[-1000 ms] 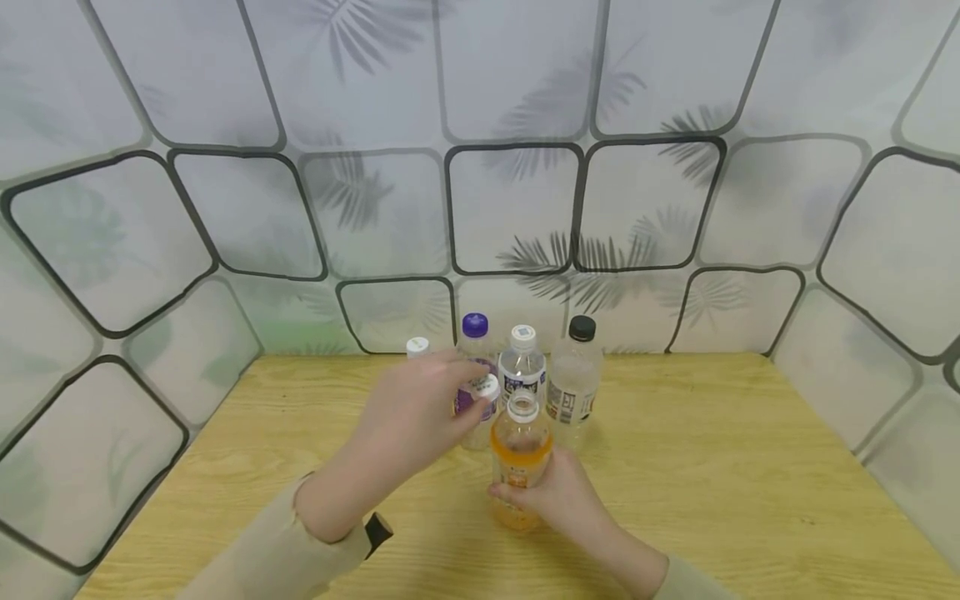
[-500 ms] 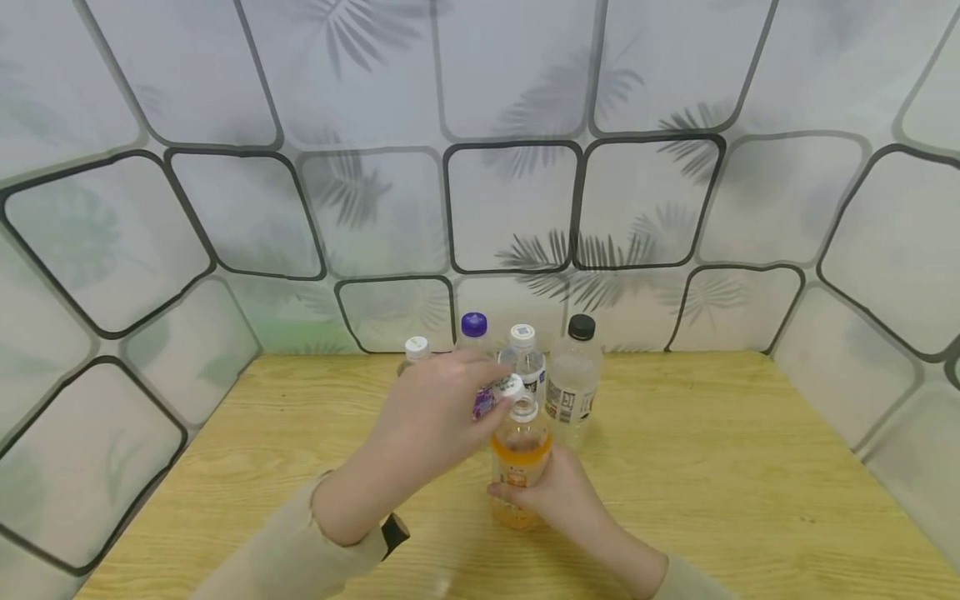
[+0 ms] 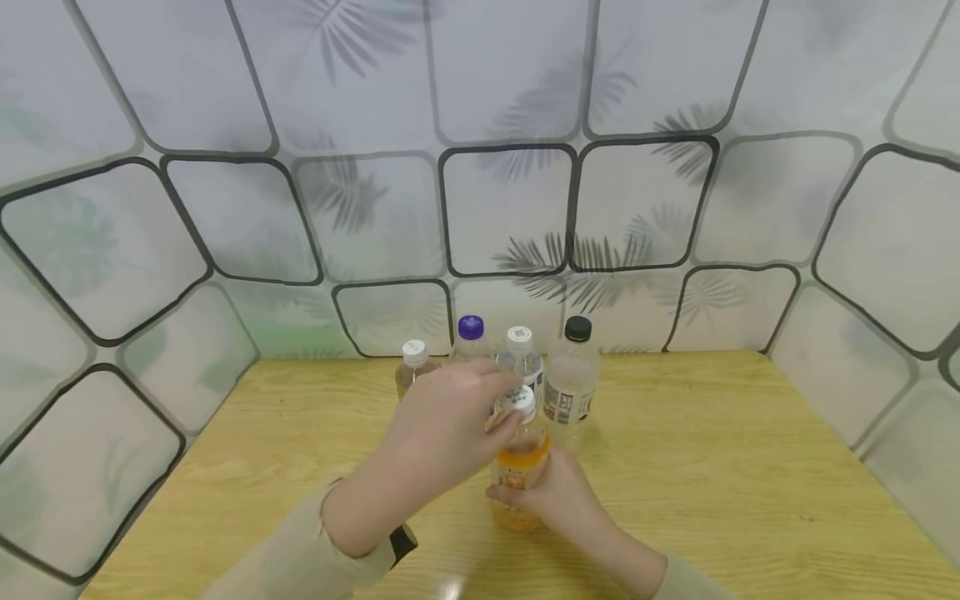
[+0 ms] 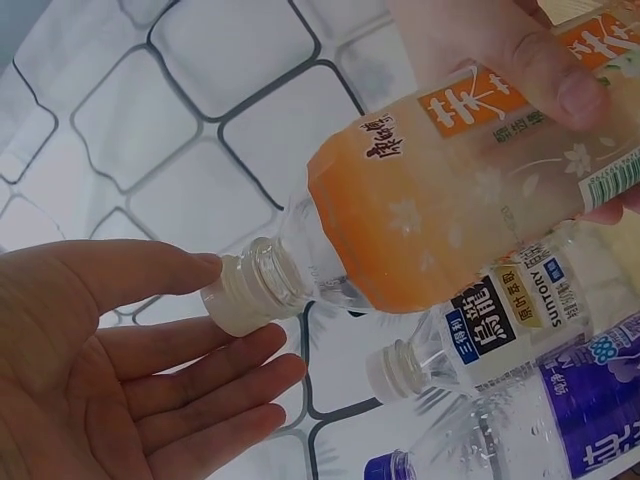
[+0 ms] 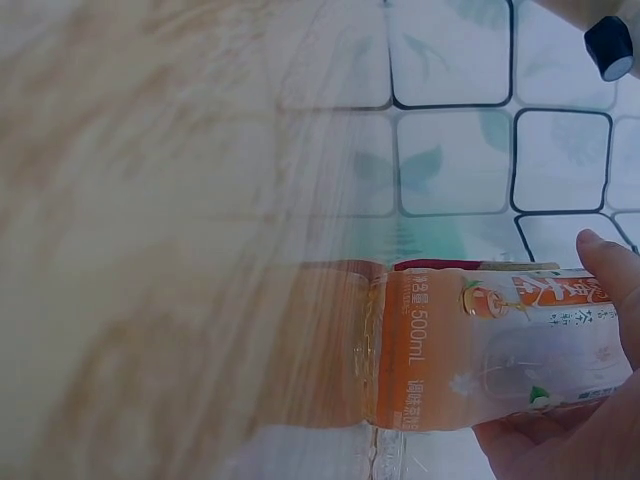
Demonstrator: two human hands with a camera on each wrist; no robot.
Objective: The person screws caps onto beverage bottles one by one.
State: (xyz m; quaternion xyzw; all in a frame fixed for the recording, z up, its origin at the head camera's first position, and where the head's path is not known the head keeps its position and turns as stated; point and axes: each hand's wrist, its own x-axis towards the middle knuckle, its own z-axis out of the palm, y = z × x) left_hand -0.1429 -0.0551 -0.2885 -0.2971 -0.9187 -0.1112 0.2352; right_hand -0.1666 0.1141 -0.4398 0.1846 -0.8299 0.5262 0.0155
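In the head view a clear drink bottle with an orange label (image 3: 516, 479) stands upright on the table. My right hand (image 3: 564, 493) grips its lower body from the right, thumb in front. With thumb and fingers, my left hand (image 3: 442, 421) pinches a white bottle cap (image 3: 519, 402) at the bottle's mouth. The left wrist view has the cap (image 4: 238, 300) over the threaded neck, the thumb on one side and the fingertips on the other. Seen from the right wrist, the orange label (image 5: 450, 350) faces the camera and the right fingers wrap the bottle.
Several capped bottles stand close behind: one with a white cap (image 3: 415, 353) at left, one with a purple cap (image 3: 471, 327), another white-capped bottle (image 3: 519, 354), and a black-capped one (image 3: 572, 387) at right. The wooden table (image 3: 720, 467) ends at a patterned wall covering (image 3: 510, 208).
My left hand has moved right and slightly down, bringing the white cap from left of the bottle onto its mouth. The right hand keeps its grip in the same place.
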